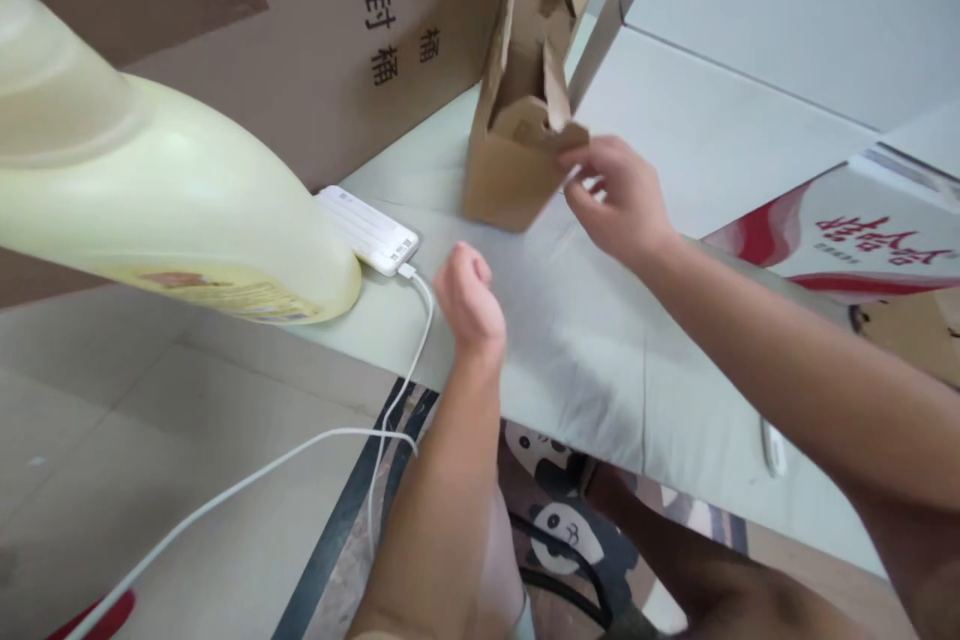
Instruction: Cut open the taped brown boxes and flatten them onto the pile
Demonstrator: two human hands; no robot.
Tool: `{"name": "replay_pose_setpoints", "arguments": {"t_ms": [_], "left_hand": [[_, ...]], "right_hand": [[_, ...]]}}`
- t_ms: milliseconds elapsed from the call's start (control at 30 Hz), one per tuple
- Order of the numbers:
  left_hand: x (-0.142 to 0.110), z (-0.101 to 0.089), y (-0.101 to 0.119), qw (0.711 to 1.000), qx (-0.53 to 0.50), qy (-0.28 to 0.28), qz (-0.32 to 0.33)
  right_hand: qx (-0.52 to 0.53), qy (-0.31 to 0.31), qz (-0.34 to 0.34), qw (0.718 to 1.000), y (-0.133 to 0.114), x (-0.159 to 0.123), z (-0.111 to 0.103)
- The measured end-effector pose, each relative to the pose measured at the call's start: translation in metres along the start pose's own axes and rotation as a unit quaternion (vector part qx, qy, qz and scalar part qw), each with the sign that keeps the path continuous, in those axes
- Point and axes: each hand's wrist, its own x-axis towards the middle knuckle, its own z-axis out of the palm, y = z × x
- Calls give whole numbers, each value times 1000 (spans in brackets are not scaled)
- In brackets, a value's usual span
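Through the head view I have the right hand at the near end of a narrow, open-topped brown cardboard carton with ragged, notched flaps, which stands on a table with a pale grey-green cover. Its fingers curl at the near flap's outer corner, but they are blurred, and I cannot tell whether they pinch the card or only brush it. The left hand is folded into a loose fist over the table, apart from the carton, with nothing visible in it. To work this card well, I would brace the far side of the carton with the left palm and take the flap close to its fold, pressing gently, since thin board probably creases and so light a carton may skid or tip. Behind it, a big brown cardboard box with black printed characters limits room on the left, and a pale upright panel on the right. A glossy pale-yellow plastic bottle covers part of a flat white rectangular device, whose thin white cable hangs over the table edge beside the left forearm; I would keep that wrist clear of it
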Motion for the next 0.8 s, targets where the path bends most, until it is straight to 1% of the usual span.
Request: {"name": "replay_pose_setpoints", "arguments": {"t_ms": [67, 100, 133, 167, 233, 267, 333, 367, 433, 467, 533, 633, 700, 800], "left_hand": [[6, -7, 1, 997, 1, 66, 26], [8, -9, 1, 996, -12, 86, 32], [9, -9, 1, 996, -22, 83, 33], [8, -7, 0, 997, -34, 59, 34], [4, 1, -1, 995, -82, -36, 36], [0, 8, -1, 990, -107, -88, 35], [-11, 22, -2, 974, -136, -177, 31], [-17, 30, -2, 970, -133, -202, 29], [-29, 43, -2, 967, -104, -230, 29], [-35, 49, -2, 967, -91, -237, 30], [-45, 57, -1, 964, -80, -251, 36], [-58, 65, 4, 952, -73, -292, 47], [-66, 69, 8, 945, -77, -315, 47], [-78, 73, 11, 933, -108, -341, 44]], "right_hand": [[-9, 14, -5, 1000, -22, -72, -37], [-11, 26, 5, 1000, -30, -107, -55], [-2, 40, 16, 999, -35, -140, -72], [22, 58, 27, 998, -39, -169, -86], [70, 98, 41, 992, -42, -217, -110], [76, 117, 44, 989, -42, -234, -119], [41, 142, 51, 988, -43, -258, -133], [8, 144, 58, 988, -43, -266, -139], [-44, 138, 66, 987, -44, -277, -146], [-52, 133, 68, 987, -43, -282, -149], [-33, 131, 74, 988, -41, -292, -151], [11, 144, 91, 985, -32, -311, -149], [44, 166, 100, 980, -26, -323, -149], [123, 199, 112, 966, -21, -335, -153]]}}
